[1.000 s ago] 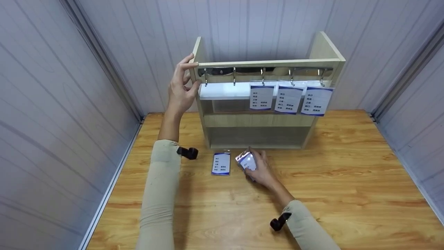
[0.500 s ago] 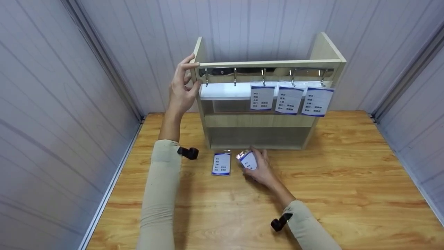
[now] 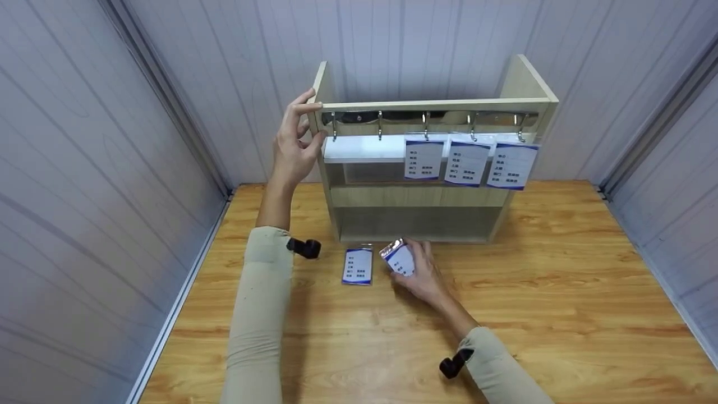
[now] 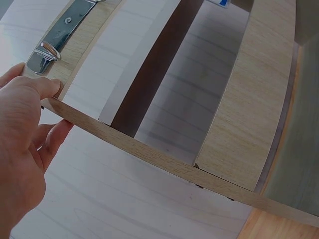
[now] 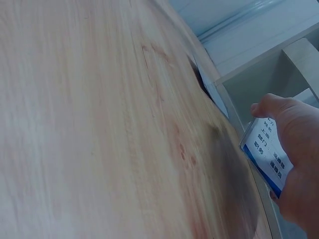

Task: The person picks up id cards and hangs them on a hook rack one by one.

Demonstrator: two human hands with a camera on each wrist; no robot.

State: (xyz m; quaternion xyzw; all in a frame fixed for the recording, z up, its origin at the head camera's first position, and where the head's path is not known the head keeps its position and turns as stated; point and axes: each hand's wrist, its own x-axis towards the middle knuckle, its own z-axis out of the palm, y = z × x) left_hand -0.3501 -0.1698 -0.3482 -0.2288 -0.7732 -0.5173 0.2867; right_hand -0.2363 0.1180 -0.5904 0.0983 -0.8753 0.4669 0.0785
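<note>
Right hand, lower centre of the head view, pinching a clear plastic badge sleeve with a white and blue printed card, tilted up off the light wooden tabletop. In the right wrist view, same card sitting between thumb and fingers, lower right of frame.

Left hand, upper left of centre, gripping the top left corner of the pale wooden open shelf unit, thumb on the front edge, fingers curling behind the side panel. Left wrist view confirming: thumb pressing the thin edge of the board.

Second identical card sleeve lying flat on the tabletop, just beside the held one. Three more cards hanging from the right-hand hooks of the chrome hook rail; two left hooks bare.

Risks noted:
- Grasp on the held sleeve being at its lower edge only; slick plastic likely slipping or rotating during the lift.
- Hanging slot at the sleeve's top not discernible; a misjudged approach possibly missing the hook tip, the card dropping behind the lower shelf.
- Approach from the right possibly brushing the nearest hanging card and knocking it off.
- Shelf unit standing free; any push on the rail tipping it backward if the bracing left hand loosens.
- Right sleeve passing near the flat card, risking dragging it.
</note>
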